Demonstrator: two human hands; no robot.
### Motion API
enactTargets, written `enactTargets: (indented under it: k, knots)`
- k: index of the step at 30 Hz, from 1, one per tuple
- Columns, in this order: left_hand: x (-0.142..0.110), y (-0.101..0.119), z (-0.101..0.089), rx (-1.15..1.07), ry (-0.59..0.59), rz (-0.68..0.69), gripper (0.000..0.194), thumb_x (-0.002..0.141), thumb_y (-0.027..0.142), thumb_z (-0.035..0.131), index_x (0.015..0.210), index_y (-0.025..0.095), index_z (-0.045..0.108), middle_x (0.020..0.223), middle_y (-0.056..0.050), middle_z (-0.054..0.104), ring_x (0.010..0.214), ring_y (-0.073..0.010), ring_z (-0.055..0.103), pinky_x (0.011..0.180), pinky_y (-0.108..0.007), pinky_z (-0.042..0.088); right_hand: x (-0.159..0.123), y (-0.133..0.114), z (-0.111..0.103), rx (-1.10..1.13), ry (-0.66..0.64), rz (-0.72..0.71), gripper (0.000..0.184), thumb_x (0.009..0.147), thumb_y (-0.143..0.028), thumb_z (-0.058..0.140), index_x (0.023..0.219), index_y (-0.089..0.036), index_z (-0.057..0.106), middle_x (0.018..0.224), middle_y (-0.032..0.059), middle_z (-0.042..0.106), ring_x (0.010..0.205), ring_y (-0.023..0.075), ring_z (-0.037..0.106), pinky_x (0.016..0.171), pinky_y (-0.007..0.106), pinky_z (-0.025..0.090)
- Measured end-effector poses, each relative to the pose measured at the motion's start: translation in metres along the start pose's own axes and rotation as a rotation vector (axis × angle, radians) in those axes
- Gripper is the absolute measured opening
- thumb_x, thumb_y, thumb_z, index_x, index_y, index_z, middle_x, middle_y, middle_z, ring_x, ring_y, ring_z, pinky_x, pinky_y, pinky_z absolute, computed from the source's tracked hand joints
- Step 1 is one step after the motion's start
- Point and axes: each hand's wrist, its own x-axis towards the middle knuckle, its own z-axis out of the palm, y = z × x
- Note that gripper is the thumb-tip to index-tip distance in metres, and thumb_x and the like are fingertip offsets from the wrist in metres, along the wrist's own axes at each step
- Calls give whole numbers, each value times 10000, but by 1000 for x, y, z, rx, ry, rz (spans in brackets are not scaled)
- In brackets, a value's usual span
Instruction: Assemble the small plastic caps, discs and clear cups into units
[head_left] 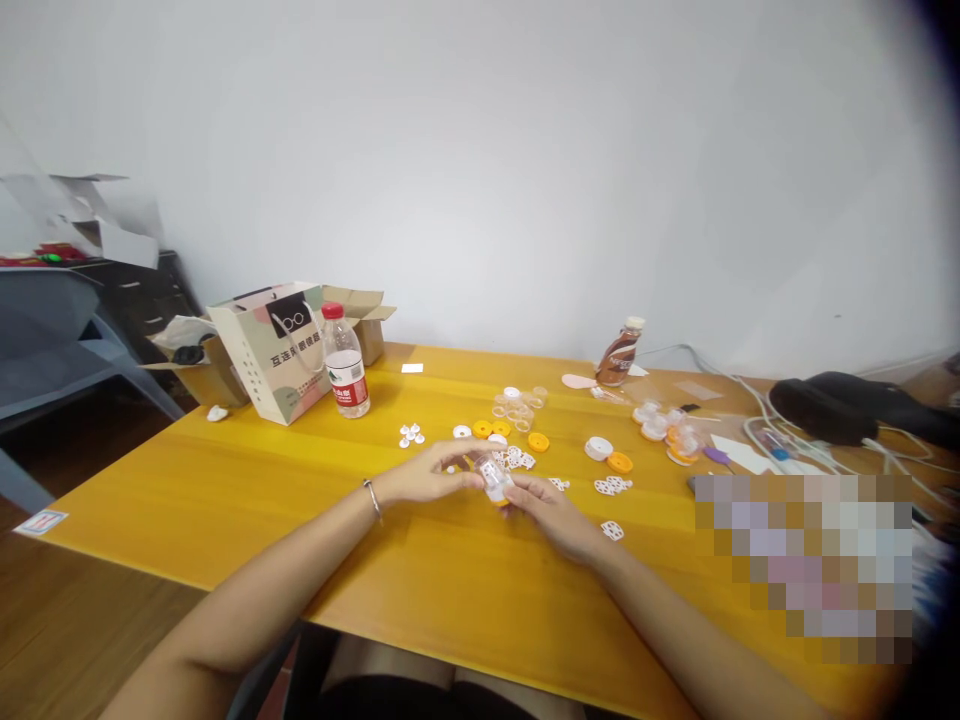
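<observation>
Both hands grip a small clear plastic container (495, 480) with an orange base and a white holed piece inside, tilted above the table. My left hand (439, 472) closes on its top and left side. From the lower right, the fingers of my right hand (551, 510) are closed around its base. Just behind lie white holed inserts (517, 458), partly hidden by the hands. Orange round caps (538, 442) and a white round cap (462, 432) are close by. Clear plastic cylinders (517, 410) stand farther back. Small white parts (411, 434) lie left of these.
A water bottle (347, 370) and a paper bag (274, 350) stand at the left, near an open cardboard box (367, 320). A brown drink bottle (620, 352) is at the back. Cables (757, 405) and a black case (821, 410) crowd the right.
</observation>
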Motion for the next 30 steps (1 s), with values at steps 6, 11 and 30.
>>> enactTargets:
  k: [6, 11, 30]
  knots:
    - [-1, 6, 5, 279, 79, 49, 239, 840, 270, 432, 1013, 169, 562, 911, -57, 594, 828, -132, 529, 780, -252, 400, 1, 4, 4, 130, -18, 37, 301, 758, -392, 539, 939, -162, 614, 850, 53, 638, 794, 164, 582, 782, 329, 438]
    - [0, 4, 14, 545, 126, -163, 346, 825, 444, 410, 814, 151, 592, 671, -16, 584, 615, -109, 512, 591, -205, 376, 1, 5, 13, -171, 147, -100, 315, 740, -347, 565, 1017, -203, 600, 916, 38, 635, 857, 192, 565, 814, 339, 419]
    - [-2, 8, 5, 396, 80, -179, 303, 825, 414, 426, 869, 151, 572, 643, 4, 574, 564, -83, 487, 546, -185, 363, 2, 2, 17, -141, 149, -99, 307, 767, -326, 517, 1034, -190, 581, 915, 18, 629, 856, 173, 555, 803, 294, 421]
